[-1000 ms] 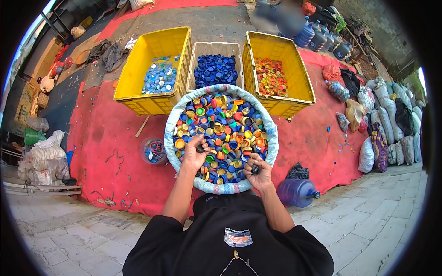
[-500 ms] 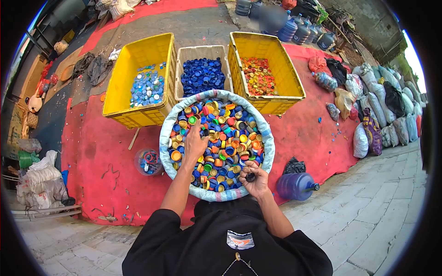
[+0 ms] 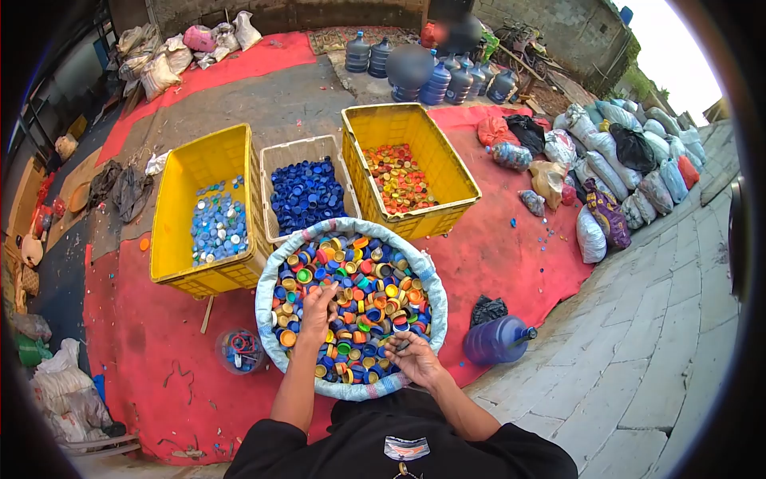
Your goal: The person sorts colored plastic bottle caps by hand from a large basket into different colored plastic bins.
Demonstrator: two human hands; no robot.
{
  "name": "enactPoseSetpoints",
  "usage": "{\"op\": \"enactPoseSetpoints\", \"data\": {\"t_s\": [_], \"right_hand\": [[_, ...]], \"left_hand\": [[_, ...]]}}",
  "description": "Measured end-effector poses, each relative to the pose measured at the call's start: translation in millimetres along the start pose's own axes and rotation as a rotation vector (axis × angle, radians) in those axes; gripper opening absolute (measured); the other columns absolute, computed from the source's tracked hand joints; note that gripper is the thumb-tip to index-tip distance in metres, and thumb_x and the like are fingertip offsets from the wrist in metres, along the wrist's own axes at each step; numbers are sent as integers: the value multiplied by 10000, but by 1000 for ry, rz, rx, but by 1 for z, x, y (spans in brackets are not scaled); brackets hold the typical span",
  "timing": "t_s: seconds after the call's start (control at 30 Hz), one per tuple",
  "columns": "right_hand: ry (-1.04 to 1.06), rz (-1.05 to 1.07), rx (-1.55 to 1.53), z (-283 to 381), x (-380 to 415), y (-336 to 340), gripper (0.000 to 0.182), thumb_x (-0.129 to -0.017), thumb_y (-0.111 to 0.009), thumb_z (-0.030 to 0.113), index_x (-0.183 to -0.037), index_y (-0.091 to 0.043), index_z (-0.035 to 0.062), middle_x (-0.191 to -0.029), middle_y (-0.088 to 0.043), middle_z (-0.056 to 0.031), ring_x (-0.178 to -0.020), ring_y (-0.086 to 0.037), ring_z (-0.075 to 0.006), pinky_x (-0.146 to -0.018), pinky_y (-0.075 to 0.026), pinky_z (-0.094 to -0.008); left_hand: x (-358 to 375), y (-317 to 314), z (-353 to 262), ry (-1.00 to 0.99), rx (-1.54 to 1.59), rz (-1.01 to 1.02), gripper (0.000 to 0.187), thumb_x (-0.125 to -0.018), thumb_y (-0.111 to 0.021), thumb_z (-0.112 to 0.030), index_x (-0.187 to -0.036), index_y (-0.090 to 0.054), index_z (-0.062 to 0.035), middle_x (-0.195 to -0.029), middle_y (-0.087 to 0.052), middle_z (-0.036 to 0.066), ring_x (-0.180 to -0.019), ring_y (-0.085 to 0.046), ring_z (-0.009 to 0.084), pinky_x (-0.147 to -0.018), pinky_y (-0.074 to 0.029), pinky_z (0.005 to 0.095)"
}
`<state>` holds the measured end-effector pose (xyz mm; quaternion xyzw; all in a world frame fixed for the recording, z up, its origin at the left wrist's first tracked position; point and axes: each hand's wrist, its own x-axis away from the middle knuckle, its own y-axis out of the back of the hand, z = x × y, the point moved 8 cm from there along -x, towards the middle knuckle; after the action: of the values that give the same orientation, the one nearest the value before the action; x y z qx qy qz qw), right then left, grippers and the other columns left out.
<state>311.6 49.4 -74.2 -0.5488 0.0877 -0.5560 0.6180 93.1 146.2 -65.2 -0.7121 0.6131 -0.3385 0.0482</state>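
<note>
A round sack-lined basket (image 3: 435, 299) with a pale blue cloth rim holds a heap of mixed-colour plastic bottle caps (image 3: 371, 291). My left hand (image 3: 317, 311) is over the left part of the heap, its fingers drawn together; whatever they pinch is too small to make out. Low on the right side, near the rim, my right hand (image 3: 416, 359) has its fingers curled around a dark bottle cap (image 3: 402, 346), mostly hidden by them.
Beyond the basket stand a yellow crate (image 3: 163, 231) of light blue and white caps, a whitish crate (image 3: 267, 195) of dark blue caps and another yellow crate (image 3: 455, 188) of red-orange caps. A water jug (image 3: 495, 341) lies right; a clear tub (image 3: 240, 353) is left.
The view has tilted up, so the basket and crates appear lower and further left. My left hand has drawn its extended fingers in from the caps. My right hand stays near the rim.
</note>
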Motion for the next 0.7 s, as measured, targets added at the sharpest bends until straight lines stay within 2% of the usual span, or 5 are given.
{"op": "enactPoseSetpoints", "data": {"t_s": [0.17, 0.3, 0.4, 0.47, 0.7], "right_hand": [[-12, 29, 86, 3, -6, -14, 377, -829, -490, -86, -1197, -477, -2, -1235, -541, -213, -1064, -603, -303, -910, -506, -392], [38, 67, 9, 17, -4, -29, 433, -771, -499, -101, -1191, -526, 6, -1254, -563, -214, -1045, -621, -292, -894, -500, -382], [113, -13, 4, 33, 1, -25, 443, -710, -455, -134, -1133, -534, -28, -1183, -580, -214, -1056, -610, -316, -931, -496, -415], [171, -96, 19, 41, 3, -17, 444, -677, -429, -150, -1097, -528, -45, -1123, -581, -196, -1070, -595, -323, -975, -485, -429], [263, -201, -42, 64, 17, 3, 474, -663, -408, -169, -1109, -522, -55, -1131, -568, -191, -1056, -588, -307, -981, -486, -426]], "left_hand": [[25, -31, 23, 207, 402, 100, 172, -929, -616, -253, -919, -591, -83, -795, -617, 42, -618, -577, 126, -463, -422, 223], [33, -44, 68, 347, 521, 89, 187, -959, -556, -231, -976, -589, -47, -920, -650, 103, -765, -628, 204, -673, -529, 311], [41, -69, 76, 362, 573, 162, 247, -947, -543, -227, -1033, -583, 1, -986, -641, 137, -886, -621, 241, -796, -519, 353], [43, -84, 76, 370, 639, 210, 242, -900, -528, -130, -1094, -552, 13, -1019, -625, 143, -931, -604, 252, -851, -501, 372], [31, -129, 80, 387, 678, 205, 367, -754, -460, 46, -1117, -514, 49, -1069, -582, 169, -994, -577, 290, -973, -459, 423]]}}
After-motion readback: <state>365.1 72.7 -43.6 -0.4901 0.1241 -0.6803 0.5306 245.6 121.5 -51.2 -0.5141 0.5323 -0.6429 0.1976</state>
